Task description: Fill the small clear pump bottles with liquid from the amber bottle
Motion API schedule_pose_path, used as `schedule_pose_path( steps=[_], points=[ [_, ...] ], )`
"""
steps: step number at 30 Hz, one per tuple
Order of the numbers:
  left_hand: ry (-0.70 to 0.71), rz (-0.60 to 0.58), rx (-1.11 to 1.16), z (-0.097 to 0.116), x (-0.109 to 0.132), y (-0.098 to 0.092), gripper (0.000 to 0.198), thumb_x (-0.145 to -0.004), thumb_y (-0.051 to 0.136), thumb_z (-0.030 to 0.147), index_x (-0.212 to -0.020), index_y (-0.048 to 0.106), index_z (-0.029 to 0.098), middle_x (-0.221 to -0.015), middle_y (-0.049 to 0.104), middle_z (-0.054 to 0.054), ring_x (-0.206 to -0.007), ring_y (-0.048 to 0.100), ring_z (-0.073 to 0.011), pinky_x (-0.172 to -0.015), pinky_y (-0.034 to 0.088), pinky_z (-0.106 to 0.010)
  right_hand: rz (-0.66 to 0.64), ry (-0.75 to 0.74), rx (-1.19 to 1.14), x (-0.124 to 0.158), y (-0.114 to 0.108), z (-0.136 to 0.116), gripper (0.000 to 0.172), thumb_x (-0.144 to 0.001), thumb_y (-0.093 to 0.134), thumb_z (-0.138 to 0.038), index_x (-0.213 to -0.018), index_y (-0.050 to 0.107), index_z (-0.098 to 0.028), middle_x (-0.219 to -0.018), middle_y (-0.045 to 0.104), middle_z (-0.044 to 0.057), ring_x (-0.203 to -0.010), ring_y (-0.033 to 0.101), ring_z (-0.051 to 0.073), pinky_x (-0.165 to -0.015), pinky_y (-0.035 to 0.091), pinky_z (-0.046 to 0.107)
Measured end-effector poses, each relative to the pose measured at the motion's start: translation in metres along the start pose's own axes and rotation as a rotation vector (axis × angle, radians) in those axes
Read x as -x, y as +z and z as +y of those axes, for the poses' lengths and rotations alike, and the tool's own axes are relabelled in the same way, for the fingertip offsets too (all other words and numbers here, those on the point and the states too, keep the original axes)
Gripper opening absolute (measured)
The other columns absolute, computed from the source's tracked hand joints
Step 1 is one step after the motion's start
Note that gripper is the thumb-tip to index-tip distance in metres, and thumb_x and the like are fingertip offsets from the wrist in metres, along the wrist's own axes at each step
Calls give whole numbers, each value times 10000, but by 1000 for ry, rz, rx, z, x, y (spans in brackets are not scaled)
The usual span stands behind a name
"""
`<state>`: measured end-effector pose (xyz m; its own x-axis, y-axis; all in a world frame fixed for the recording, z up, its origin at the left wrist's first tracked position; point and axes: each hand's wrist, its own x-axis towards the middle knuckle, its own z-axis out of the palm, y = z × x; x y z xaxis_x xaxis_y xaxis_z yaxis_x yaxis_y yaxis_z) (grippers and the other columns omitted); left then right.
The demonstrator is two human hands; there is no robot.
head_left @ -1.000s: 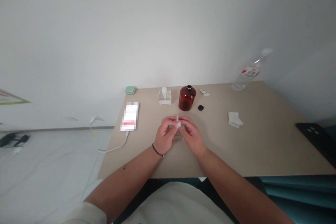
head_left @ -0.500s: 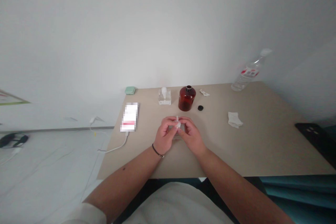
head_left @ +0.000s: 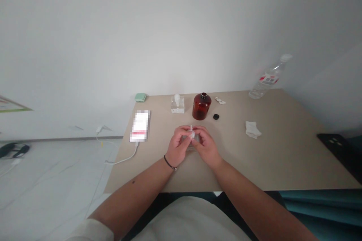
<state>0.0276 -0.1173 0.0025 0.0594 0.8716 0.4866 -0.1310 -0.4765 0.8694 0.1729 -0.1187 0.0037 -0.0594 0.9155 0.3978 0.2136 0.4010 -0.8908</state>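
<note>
My left hand [head_left: 179, 144] and my right hand [head_left: 206, 144] meet near the front middle of the table. Between them is a small clear pump bottle with a whitish pump head [head_left: 192, 134], whose spout points away from me. Both thumbs and fingers close round the head and neck; the clear body underneath is partly hidden. Just beyond my hands stands a brown bottle [head_left: 201, 107] with an uncapped neck. A black cap [head_left: 216, 116] lies to its right. Left of it is a square clear bottle [head_left: 177, 105] with a white pump top.
A phone-like device [head_left: 140, 125], its screen blurred, lies at left with a white cable [head_left: 127, 159]. A green case [head_left: 140, 97] sits at the back left corner. To the right are crumpled tissues [head_left: 252, 130], a tall water bottle [head_left: 266, 81] and a black phone [head_left: 339, 150].
My hands stay in almost the same place round the pump bottle. The whole view has shifted very slightly; nothing on the table has visibly moved.
</note>
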Motion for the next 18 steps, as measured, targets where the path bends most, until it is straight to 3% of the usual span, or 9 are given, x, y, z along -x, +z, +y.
schedule_pose_path(
  steps=[9,18],
  points=[
    [0,-8,-49,2,-2,-3,170,-935,637,382,-992,692,231,-1147,596,-75,-1151,579,-230,-1034,455,-436,-79,-38,21,-1,-4,1,300,-916,609,-482,-1120,705,-286,-1156,629,86,-1123,610,254,-1014,487,458],
    [-15,-1,-73,3,-1,-1,144,-945,616,375,-987,690,259,-1108,551,-64,-1109,557,-236,-1023,436,-471,19,-132,312,-3,-6,-2,228,-869,665,-475,-950,722,-270,-998,630,83,-1024,573,297,-944,445,520]
  ],
)
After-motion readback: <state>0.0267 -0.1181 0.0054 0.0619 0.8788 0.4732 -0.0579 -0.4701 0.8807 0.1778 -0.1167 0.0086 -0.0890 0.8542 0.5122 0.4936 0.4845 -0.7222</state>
